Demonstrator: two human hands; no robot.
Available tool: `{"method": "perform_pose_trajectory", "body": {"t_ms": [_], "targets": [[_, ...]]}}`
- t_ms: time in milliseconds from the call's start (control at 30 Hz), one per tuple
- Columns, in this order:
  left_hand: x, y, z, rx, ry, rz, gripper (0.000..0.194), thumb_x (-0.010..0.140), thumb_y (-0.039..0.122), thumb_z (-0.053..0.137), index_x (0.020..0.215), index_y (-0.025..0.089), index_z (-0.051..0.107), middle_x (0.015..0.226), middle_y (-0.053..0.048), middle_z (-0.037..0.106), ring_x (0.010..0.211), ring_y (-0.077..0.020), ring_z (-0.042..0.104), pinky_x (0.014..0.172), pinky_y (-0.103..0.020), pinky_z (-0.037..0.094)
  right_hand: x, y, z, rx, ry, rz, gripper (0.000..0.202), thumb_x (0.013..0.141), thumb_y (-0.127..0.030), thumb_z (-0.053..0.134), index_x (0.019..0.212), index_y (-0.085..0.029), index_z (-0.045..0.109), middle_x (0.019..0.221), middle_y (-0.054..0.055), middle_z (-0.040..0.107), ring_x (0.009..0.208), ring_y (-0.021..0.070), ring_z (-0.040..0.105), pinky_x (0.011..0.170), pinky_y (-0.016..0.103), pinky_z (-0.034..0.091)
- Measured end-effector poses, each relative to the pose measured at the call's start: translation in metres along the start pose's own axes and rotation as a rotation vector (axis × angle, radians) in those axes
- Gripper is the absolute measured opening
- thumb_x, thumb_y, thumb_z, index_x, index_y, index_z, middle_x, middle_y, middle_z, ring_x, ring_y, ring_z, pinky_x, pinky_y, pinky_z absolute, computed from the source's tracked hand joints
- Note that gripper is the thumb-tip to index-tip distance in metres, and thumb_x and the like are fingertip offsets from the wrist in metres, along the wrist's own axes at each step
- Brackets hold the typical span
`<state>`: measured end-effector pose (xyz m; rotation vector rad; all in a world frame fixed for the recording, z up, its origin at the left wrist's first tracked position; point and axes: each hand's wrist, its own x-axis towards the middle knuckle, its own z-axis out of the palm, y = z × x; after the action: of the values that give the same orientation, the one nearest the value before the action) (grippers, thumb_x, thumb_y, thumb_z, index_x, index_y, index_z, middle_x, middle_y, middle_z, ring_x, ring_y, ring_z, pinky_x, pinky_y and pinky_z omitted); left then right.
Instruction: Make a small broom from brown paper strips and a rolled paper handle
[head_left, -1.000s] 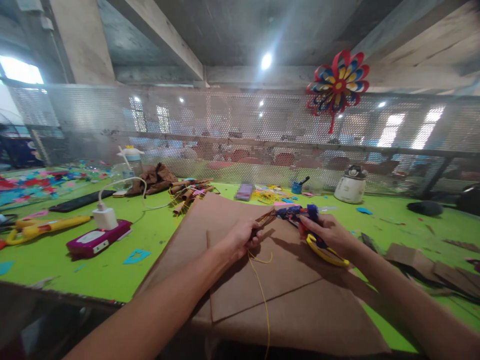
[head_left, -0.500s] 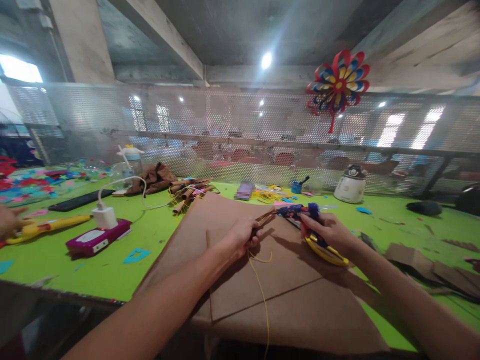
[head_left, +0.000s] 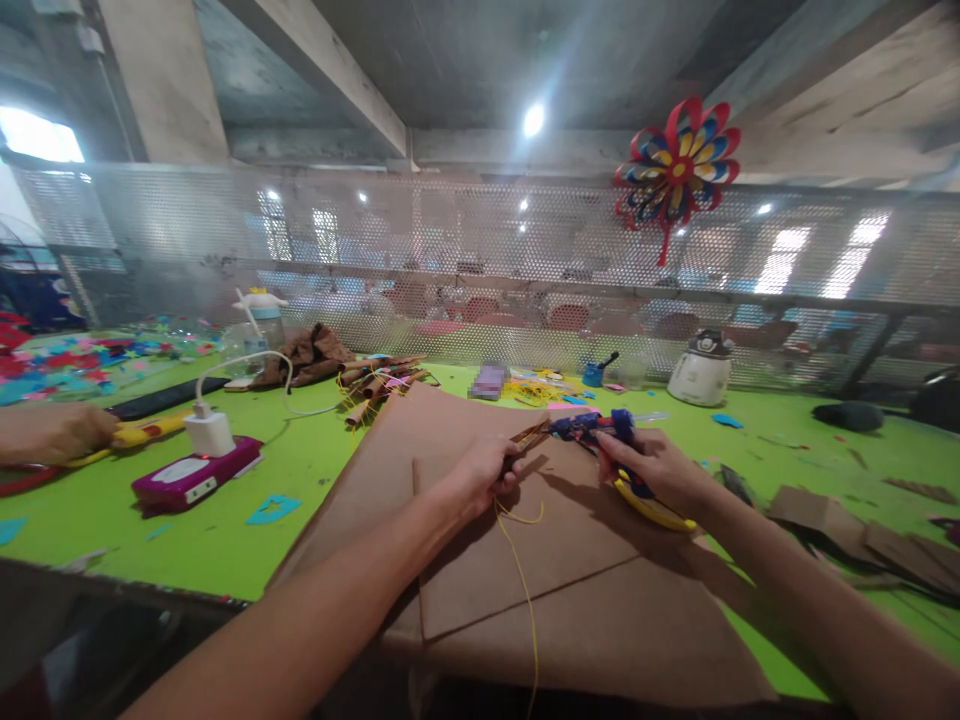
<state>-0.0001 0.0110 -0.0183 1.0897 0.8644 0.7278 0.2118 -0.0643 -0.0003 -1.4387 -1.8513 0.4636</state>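
My left hand [head_left: 491, 472] is closed on a thin brown paper roll [head_left: 531, 437], pointing up and to the right. A yellow string [head_left: 525, 575] hangs below that hand across the brown cardboard [head_left: 480, 600]. My right hand [head_left: 660, 465] grips a dark blue hot glue gun [head_left: 592, 427], a clear glue stick [head_left: 651, 416] jutting from its rear. The gun's nozzle meets or nearly meets the roll's far end; contact is too small to tell. Beneath my right hand lies a yellow handle [head_left: 656, 508], probably of scissors, partly covered.
On the green table [head_left: 315, 520] stand a purple power strip [head_left: 199, 478] with a white charger [head_left: 208, 435] and several brown rolls [head_left: 379, 385]. Another person's hand [head_left: 67, 432] is at a yellow tool [head_left: 150, 431]. A white bottle [head_left: 700, 370] and cardboard scraps [head_left: 847, 525] are on the right.
The glue gun in my right hand has shifted slightly left and down, towards the roll. My left hand stays put. At far left, the other person's hand has moved in to the right.
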Motion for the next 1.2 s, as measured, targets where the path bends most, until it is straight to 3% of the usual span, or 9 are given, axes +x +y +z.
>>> {"method": "perform_pose_trajectory", "body": {"t_ms": [200,833,1200], "targets": [[0.0,0.001,0.001,0.02,-0.01,0.006,0.012,0.078,0.014,0.046,0.066,0.013,0.048,0.049,0.003,0.04,0.038,-0.0026,0.027,0.04,-0.019,0.012,-0.001,-0.004,0.004,0.02,-0.059,0.007,0.052,0.089,-0.054,0.04,0.059,-0.017,0.06,0.06,0.004,0.061,0.057,0.0139,0.053,0.059,0.026,0.041],[0.0,-0.001,0.001,0.069,-0.006,0.006,0.014,0.076,0.013,0.04,0.064,0.014,0.046,0.05,0.002,0.042,0.039,-0.0045,0.027,0.041,-0.02,0.013,0.002,0.007,0.005,0.089,-0.026,0.018,0.053,0.089,-0.053,0.04,0.057,-0.016,0.06,0.059,0.006,0.06,0.057,0.0144,0.053,0.06,0.028,0.042],[0.0,-0.002,0.002,0.074,0.01,0.01,0.017,0.079,0.015,0.039,0.063,0.015,0.045,0.05,0.003,0.042,0.038,-0.0035,0.031,0.04,-0.018,0.013,-0.002,-0.001,0.007,0.033,-0.043,0.008,0.052,0.089,-0.053,0.04,0.058,-0.016,0.059,0.058,0.004,0.059,0.057,0.0139,0.053,0.059,0.027,0.04]]}}
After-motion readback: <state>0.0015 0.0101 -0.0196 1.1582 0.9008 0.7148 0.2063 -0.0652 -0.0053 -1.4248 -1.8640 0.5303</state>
